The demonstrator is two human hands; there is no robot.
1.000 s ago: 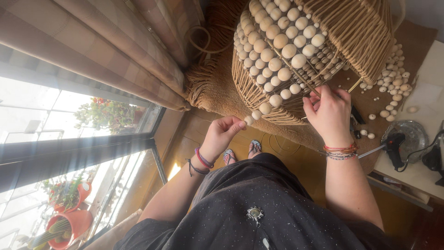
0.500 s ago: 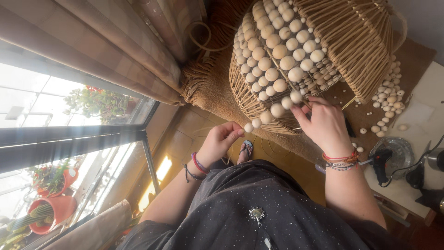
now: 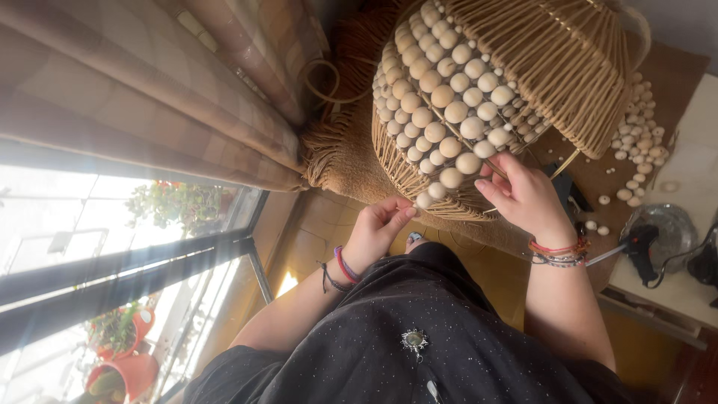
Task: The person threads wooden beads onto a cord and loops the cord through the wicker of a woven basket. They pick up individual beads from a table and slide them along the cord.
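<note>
By window [image 3: 112,224], both hands' grip on beaded wicker shade [image 3: 479,97]: left hand [image 3: 381,228] seemingly pinching bead, right hand [image 3: 527,196] grasping strands.

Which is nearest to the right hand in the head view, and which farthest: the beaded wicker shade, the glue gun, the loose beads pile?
From the right hand:
1. Beaded wicker shade, touching its fingers, just above.
2. Glue gun, on the mat's edge beside the wrist.
3. Loose beads pile, farther out on the mat.

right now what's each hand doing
left hand: fingers pinched at a bead on the woven shade
right hand: fingers curled on the shade's strands
</note>
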